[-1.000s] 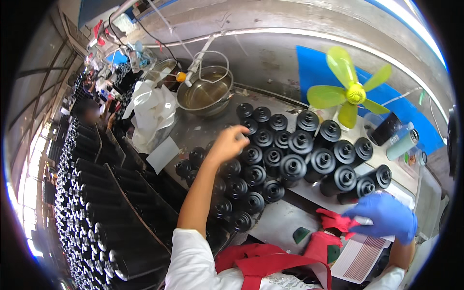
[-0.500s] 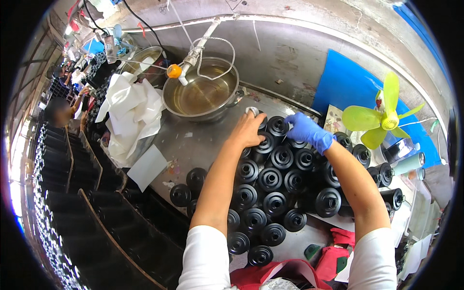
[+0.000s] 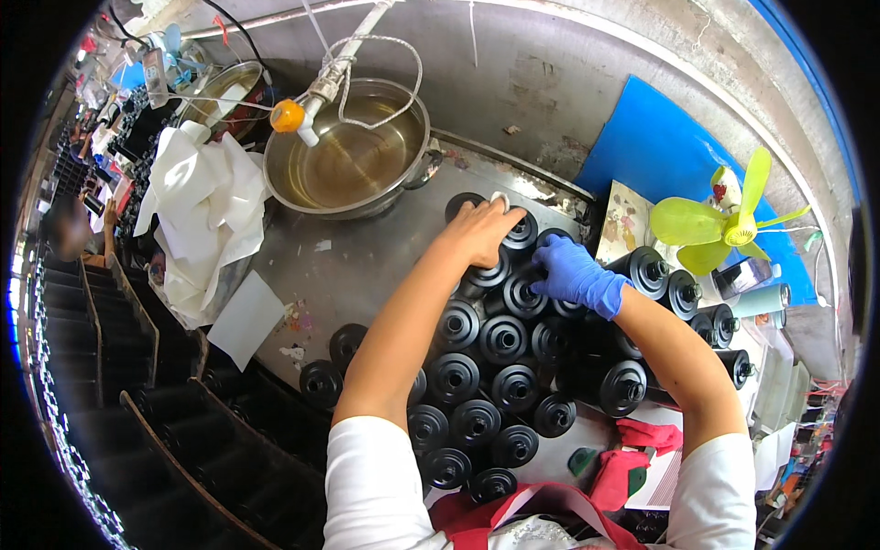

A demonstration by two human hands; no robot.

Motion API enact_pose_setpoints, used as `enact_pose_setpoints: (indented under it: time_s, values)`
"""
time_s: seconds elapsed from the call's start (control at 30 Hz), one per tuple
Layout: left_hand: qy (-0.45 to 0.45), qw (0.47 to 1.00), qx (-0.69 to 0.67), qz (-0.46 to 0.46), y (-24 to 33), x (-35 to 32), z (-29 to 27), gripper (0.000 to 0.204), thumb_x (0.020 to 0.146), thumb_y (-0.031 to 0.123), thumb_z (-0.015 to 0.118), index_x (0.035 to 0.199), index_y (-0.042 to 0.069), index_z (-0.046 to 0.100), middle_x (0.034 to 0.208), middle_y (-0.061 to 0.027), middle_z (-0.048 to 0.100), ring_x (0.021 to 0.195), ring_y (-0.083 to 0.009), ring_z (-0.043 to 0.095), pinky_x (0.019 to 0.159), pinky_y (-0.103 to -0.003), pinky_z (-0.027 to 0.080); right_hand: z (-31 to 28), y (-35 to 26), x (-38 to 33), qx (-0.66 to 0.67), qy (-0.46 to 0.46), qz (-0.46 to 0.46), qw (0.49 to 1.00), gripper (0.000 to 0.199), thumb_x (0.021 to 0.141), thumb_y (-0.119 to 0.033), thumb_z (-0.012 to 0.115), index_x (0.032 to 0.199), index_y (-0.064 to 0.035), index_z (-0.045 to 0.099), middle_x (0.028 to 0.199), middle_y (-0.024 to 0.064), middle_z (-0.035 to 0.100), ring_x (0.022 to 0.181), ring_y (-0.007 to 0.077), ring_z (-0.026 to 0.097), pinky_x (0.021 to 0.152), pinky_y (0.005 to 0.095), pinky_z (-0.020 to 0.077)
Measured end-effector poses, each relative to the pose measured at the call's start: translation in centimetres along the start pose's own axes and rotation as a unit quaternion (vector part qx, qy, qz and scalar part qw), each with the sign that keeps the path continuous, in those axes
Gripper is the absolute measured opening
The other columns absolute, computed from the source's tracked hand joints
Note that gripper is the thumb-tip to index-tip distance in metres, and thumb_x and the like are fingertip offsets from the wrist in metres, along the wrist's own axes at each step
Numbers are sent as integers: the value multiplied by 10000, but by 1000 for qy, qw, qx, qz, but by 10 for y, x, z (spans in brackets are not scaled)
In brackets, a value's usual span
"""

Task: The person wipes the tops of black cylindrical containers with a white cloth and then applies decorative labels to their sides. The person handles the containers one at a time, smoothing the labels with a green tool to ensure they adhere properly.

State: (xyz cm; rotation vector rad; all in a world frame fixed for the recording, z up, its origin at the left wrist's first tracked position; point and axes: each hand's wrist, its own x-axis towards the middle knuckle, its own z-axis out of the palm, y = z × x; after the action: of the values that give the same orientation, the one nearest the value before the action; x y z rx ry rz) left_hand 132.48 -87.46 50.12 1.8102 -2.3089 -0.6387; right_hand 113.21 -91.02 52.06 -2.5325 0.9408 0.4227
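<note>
Under left hand (image 3: 481, 229): black canister (image 3: 518, 229), touching; right hand (image 3: 573, 273) beside, perhaps gripping.

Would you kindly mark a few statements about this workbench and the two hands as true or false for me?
1. The right hand wears a blue glove. True.
2. The left hand is gloved as well. False: it is bare.
3. Both hands rest on the black ribbed cylinders standing on the metal table. True.
4. The steel pot is empty and dry. False: it holds a yellowish liquid.
5. The small fan at the right is red. False: its blades are yellow-green.
6. A heap of white cloth lies left of the pot. True.
</note>
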Motion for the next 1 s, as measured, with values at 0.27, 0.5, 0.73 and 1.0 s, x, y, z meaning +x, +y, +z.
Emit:
enact_pose_setpoints:
  time_s: [0.27, 0.5, 0.73, 1.0]
  values:
    - [-46, 999, -20, -12, -3, 2, -2, 600, 654, -74, 587, 1218, 87, 461, 1196, -203, 511, 1133, -372, 508, 912, -463, 423, 25, -16, -18, 106, 160, 68, 979, 661, 712, -243, 740, 1274, -35, 461, 1248, 232, 457, 1096, 412, 512, 959, 427, 435]
    - [-131, 990, 34, -37, 7, 15, -4, 565, 651, -29, 610, 1188, 88, 479, 1108, -168, 603, 1054, -344, 579, 892, -492, 409, 33, -20, -8, 203, 93, 223, 949, 853, 702, -243, 769, 1377, 12, 313, 1315, 274, 389, 1195, 392, 455, 1011, 384, 400]
    - [-168, 983, 59, -31, 4, 20, -9, 599, 651, 35, 612, 1230, 95, 472, 1108, -155, 631, 1071, -324, 587, 897, -457, 433, 35, -19, -10, 138, 36, 246, 959, 890, 728, -350, 734, 1395, 13, 270, 1320, 251, 419, 1156, 414, 500, 989, 415, 422]
    - [-170, 985, -12, -37, 1, 17, -15, 679, 600, 15, 646, 1257, 47, 478, 1115, -180, 622, 1053, -333, 592, 838, -397, 498, 43, -18, -15, 207, 180, 251, 928, 922, 602, -228, 833, 1320, 12, 307, 1264, 268, 455, 1146, 374, 510, 956, 394, 443]
